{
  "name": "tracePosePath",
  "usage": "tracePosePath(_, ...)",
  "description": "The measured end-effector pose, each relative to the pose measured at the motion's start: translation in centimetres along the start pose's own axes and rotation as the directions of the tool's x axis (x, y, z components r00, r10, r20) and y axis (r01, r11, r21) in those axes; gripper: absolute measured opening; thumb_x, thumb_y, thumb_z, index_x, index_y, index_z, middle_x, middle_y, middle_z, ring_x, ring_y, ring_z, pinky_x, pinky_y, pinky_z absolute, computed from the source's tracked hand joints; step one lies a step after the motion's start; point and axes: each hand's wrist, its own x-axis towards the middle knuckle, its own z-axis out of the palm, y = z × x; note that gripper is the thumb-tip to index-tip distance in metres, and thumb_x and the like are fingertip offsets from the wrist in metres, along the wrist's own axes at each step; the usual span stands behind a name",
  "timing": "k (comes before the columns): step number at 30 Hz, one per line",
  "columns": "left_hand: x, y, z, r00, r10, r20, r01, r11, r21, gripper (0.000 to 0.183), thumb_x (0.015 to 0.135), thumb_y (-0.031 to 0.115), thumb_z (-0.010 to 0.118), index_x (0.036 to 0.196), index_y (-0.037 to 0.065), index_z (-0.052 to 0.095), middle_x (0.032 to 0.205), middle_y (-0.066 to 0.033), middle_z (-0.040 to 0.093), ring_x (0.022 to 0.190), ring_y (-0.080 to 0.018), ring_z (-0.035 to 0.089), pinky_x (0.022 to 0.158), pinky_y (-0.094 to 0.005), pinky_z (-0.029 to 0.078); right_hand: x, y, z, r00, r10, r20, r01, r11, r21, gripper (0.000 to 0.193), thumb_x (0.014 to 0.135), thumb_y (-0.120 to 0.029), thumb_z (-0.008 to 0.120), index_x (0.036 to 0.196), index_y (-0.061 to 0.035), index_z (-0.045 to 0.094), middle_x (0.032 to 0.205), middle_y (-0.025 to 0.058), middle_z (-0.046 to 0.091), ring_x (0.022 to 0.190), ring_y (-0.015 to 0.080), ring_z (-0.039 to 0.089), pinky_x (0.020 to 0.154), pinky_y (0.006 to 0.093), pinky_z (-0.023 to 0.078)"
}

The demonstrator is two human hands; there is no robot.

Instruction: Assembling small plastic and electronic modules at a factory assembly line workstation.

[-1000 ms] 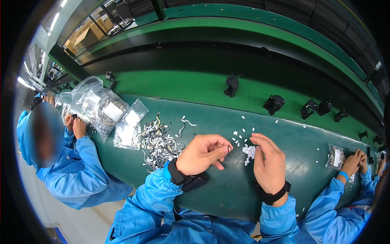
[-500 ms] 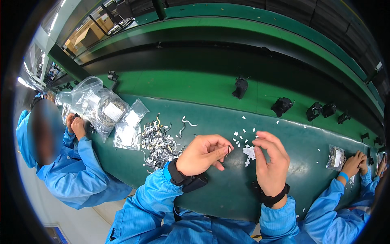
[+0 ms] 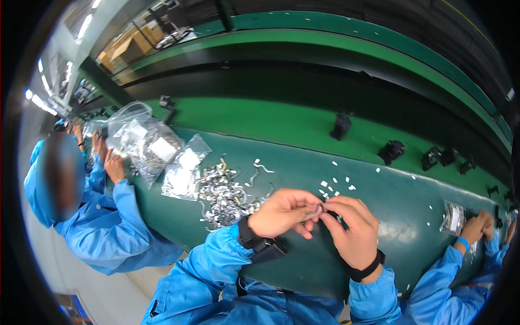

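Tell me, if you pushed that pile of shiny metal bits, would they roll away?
Probably not. The pile of metal bits looks like bent, flat strips, so they would likely slide and snag on each other rather than roll. Each looks small and thin, so likely light. Some already lie scattered on the green table, so a push would probably spread them.

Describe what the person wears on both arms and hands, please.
Both arms are in bright blue sleeves with gathered cuffs. The left hand and the right hand are bare, without gloves. Each wrist carries a black band; the left band looks wider than the right band.
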Motion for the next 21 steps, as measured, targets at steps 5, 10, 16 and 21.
tracePosePath(5, 0.50, -0.56, -0.03, 0.999, -0.005, 0.048, 0.009, 0.997, -0.074, 0.022, 0.099, 0.016, 0.066, 0.113, -0.001, 0.067, 0.092, -0.0041, 0.068, 0.077, -0.0100, 0.066, 0.066, -0.0281, 0.063, -0.23, -0.69, -0.36, 0.998, 0.064, -0.029, -0.065, 0.997, -0.034, 0.019, 0.077, 0.002, 0.078, 0.094, -0.0014, 0.073, 0.098, 0.0112, 0.072, 0.085, 0.0287, 0.068, 0.073, 0.0371, 0.055)
tracePosePath(10, 0.41, -0.39, 0.00, 0.997, -0.001, 0.072, 0.006, 0.998, -0.062, 0.024, 0.100, 0.018, 0.065, 0.114, -0.001, 0.066, 0.089, -0.0037, 0.067, 0.076, -0.0091, 0.066, 0.066, -0.0283, 0.063, -0.06, -0.62, -0.23, 1.000, 0.013, -0.022, -0.013, 0.999, -0.033, 0.017, 0.077, 0.001, 0.078, 0.093, -0.0009, 0.073, 0.098, 0.0109, 0.072, 0.085, 0.0279, 0.068, 0.072, 0.0362, 0.054)
tracePosePath(16, 0.61, -0.25, 0.42, 0.997, 0.005, 0.080, -0.003, 1.000, -0.027, 0.026, 0.102, 0.020, 0.061, 0.121, 0.001, 0.062, 0.093, -0.0019, 0.064, 0.076, -0.0085, 0.064, 0.065, -0.0273, 0.062, -0.06, -0.79, -0.06, 0.999, 0.031, -0.041, -0.032, 0.999, -0.024, 0.013, 0.080, 0.001, 0.075, 0.093, 0.0006, 0.072, 0.098, 0.0120, 0.071, 0.085, 0.0279, 0.068, 0.074, 0.0352, 0.054)
tracePosePath(21, 0.80, -0.68, 0.38, 0.994, 0.081, 0.073, -0.088, 0.991, 0.097, 0.019, 0.103, 0.018, 0.060, 0.117, 0.005, 0.059, 0.098, -0.0002, 0.061, 0.077, -0.0071, 0.061, 0.063, -0.0270, 0.061, -0.32, -0.57, -0.06, 0.996, 0.078, -0.044, -0.078, 0.997, -0.010, 0.012, 0.084, 0.002, 0.072, 0.095, 0.0020, 0.070, 0.100, 0.0150, 0.071, 0.090, 0.0299, 0.070, 0.078, 0.0365, 0.055)
